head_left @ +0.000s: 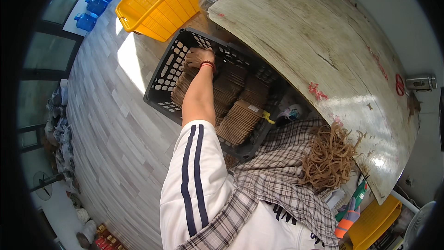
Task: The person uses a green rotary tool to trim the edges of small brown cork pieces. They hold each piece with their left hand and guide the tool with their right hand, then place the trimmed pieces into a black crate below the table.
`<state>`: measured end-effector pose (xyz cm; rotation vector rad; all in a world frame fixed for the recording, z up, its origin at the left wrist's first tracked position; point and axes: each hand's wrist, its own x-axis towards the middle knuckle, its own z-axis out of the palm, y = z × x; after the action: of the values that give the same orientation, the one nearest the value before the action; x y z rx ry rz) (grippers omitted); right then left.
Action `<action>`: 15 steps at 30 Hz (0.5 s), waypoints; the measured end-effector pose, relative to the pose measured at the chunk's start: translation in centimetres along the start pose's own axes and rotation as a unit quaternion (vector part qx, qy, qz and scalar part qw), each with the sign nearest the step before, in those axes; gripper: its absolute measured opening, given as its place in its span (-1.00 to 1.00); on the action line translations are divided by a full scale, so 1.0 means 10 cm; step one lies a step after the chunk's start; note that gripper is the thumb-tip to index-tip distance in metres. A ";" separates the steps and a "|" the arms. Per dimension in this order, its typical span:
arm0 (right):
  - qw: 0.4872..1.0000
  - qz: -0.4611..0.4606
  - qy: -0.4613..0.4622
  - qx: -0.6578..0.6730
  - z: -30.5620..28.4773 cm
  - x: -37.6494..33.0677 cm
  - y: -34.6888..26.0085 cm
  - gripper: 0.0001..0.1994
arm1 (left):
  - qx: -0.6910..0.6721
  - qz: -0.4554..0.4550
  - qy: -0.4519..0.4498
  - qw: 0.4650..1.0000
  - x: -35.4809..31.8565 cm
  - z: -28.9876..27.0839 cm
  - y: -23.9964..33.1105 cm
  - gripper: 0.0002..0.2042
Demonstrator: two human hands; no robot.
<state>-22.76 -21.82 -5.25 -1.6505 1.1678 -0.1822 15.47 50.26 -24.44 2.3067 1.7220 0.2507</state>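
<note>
My left hand (200,57), with a red beaded bracelet and a red band at the wrist, reaches into a black plastic crate (162,79). Its fingers bend down over the far end of a row of thin brown pieces (181,88), closed on them as far as shows. More brown stacks (238,122) fill the crate in tight rows, one with a small white label. A yellow clip-like piece (268,117) sits at the crate's near right side. On the plaid cloth (273,157) over my body lies a tangled heap of brown strips (329,157). My right hand does not show.
A worn wood-look table (314,32) borders the crate on the right. Beyond the crate stands a yellow basket (159,4), with blue water bottles (96,5) farther off. A green, grey and orange tool (354,208) with a dark tip is beside the table's near corner, above another yellow basket (377,227).
</note>
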 end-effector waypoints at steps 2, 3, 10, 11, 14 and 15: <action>1.000 0.005 0.001 0.018 -0.16 0.11 0.15 -0.74 | 0.012 -0.006 0.004 1.000 -0.03 -0.02 0.06 -0.31; 1.000 0.006 -0.001 0.028 -0.15 0.11 0.14 -0.73 | 0.017 -0.012 0.007 1.000 -0.03 -0.04 0.08 -0.31; 0.998 -0.025 0.024 -0.055 0.06 -0.06 -0.04 -0.78 | 0.003 -0.066 -0.025 0.998 -0.02 -0.10 0.18 -0.32; 0.998 -0.033 0.021 -0.054 0.03 -0.03 -0.01 -0.77 | 0.005 -0.054 -0.027 0.998 0.01 -0.07 0.18 -0.33; 0.999 -0.034 0.014 -0.035 0.00 0.00 0.02 -0.73 | -0.007 -0.040 -0.032 0.999 0.10 0.02 0.11 -0.35; 0.999 -0.032 0.013 -0.025 0.01 0.00 0.02 -0.72 | -0.025 -0.047 -0.035 0.998 0.11 0.01 0.10 -0.36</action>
<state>-22.86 -21.77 -5.45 -1.7353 1.1487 -0.2161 16.69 51.00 -24.22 2.1670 1.7621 0.1904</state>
